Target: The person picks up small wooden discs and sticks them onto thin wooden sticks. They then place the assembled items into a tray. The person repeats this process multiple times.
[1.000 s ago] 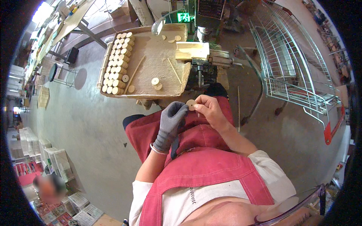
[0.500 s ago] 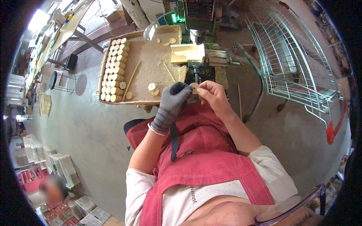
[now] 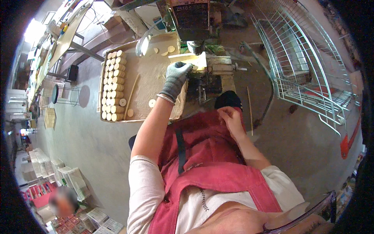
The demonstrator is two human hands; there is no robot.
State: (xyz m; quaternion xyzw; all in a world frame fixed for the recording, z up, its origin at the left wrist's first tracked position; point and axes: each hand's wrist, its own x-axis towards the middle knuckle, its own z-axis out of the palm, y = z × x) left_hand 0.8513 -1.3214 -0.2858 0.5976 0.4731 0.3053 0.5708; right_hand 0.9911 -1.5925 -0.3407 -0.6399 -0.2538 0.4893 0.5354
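Note:
My left hand, in a grey knit glove, reaches to the pale wooden jig on the drill press. Its fingers are closed on a small wooden disc, mostly hidden by the glove, at the jig's near edge. Just above the jig is the drill chuck. My bare right hand hovers over the red apron near my right thigh, its fingers loosely bent and apart, nothing visible in them.
Left of the press, a cardboard tray holds stacked wooden discs, several loose ones and a thin stick. A lamp leans over it. The vise extends right. A wire shopping cart stands at the right.
My hands have parted. The left has moved forward from my lap to the jig with the disc; the right has let go and drawn back toward my thigh. The view has shifted slightly.

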